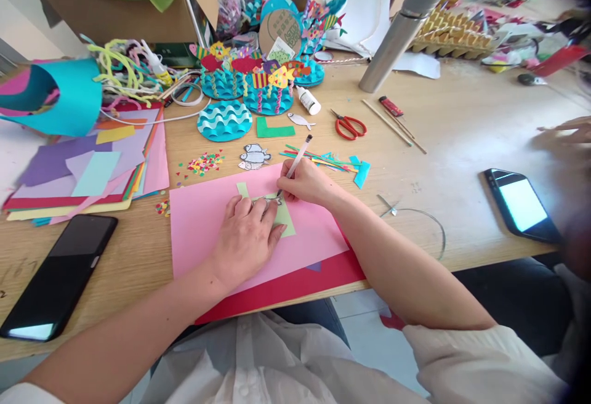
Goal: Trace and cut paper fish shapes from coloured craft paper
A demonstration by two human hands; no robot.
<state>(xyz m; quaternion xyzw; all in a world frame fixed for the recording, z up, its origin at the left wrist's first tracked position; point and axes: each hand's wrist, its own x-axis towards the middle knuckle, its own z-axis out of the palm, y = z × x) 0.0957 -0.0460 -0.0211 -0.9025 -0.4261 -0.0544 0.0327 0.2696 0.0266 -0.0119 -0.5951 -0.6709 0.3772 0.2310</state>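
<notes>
My right hand (308,181) is closed around a pen (301,154), its tip at the edge of a small fish cutout (278,201). The cutout lies on a piece of light green paper (289,226). With fingers spread and lowered, my left hand (247,234) presses on the cutout and the green paper and hides much of both. Beneath them lies a pink sheet (198,222), with a red sheet (281,281) under it. Just beyond are more fish cutouts (255,156), paper strips (318,159) and a green L-shaped scrap (274,130).
Red-handled scissors (349,127), a glue bottle (308,101) and a steel flask (401,34) stand or lie farther back, near fish decorations (268,80). Stacked coloured paper (87,164) and a phone (62,274) are left. Another phone (521,204) and another person's hand (570,130) are right.
</notes>
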